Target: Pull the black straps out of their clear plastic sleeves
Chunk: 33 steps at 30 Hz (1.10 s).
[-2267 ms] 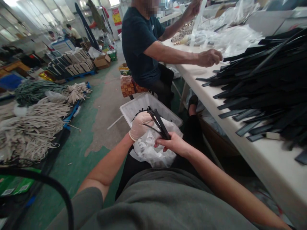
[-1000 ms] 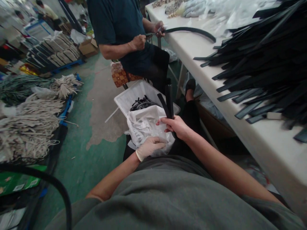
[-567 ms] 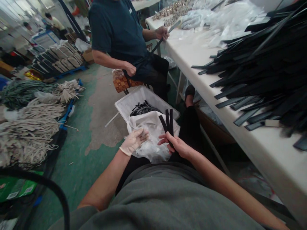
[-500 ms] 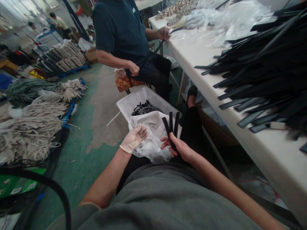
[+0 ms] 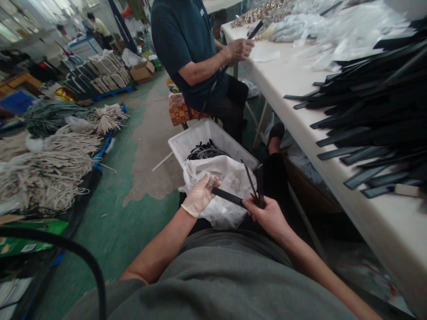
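My left hand (image 5: 198,196), in a pale thin glove, is closed with its fingers curled inward. Whatever it may hold is too small to make out. Right by its fingertips is the end of a flat black strip (image 5: 228,197); I cannot tell whether they touch. My right hand (image 5: 268,216), bare, pinches the other end of that strip. Further short black strips (image 5: 260,184) stick up from the same hand. Beneath both hands is a white plastic bag (image 5: 230,175), draped over the near side of a white bin (image 5: 182,149) containing black pieces (image 5: 205,151).
At right, a white table (image 5: 287,82) bears a large pile of black straps (image 5: 376,111), plastic bags and metal fittings. A co-worker (image 5: 187,58) sits beyond the bin, holding a black strip. Bundles of beige cord (image 5: 50,164) lie at left; a black cable (image 5: 80,258) curves nearby.
The right hand's strips have fanned apart, one now pointing left toward my left hand. My left hand has moved right, nearer to it. The co-worker's hands have come together at the table edge.
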{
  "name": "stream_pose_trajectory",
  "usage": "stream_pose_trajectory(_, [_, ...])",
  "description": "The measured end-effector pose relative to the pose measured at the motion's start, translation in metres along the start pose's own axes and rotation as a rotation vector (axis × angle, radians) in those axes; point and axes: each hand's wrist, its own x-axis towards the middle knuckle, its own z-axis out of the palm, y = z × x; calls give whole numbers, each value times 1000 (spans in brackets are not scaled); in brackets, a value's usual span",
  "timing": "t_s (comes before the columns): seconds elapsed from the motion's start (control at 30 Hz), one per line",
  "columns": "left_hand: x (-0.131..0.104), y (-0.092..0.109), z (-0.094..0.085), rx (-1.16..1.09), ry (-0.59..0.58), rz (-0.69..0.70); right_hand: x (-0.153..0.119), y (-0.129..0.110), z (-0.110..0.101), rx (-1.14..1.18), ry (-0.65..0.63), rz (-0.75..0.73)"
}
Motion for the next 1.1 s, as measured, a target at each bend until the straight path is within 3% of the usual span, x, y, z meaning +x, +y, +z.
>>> stream_pose_trajectory(0.13, [1, -3, -6, 42, 13, -17, 6, -5, -2, -43, 76, -81])
stream_pose_trajectory(0.53, [5, -12, -15, 94, -79, 18, 5, -4, -1, -383, 101, -210])
stream_pose_trajectory(0.7, [-1, -35, -14, 64, -72, -11, 14, -8, 13, -397, 131, -209])
stream_pose_trajectory(0.8, [-3, -43, -12, 74, -126, -33, 19, -14, 16, -336, 8, -196])
stream_pose_trajectory(0.93, [-4, -23, -16, 86, -123, 65, 18, -19, -1, -380, -323, -72])
stream_pose_trajectory(1.03, [-11, -12, -20, 86, -111, 149, 23, -24, -6, -485, -347, -50])
stream_pose_trajectory(1.1, [-17, -20, -17, 95, -198, 167, 28, -32, 4, -505, -310, -78])
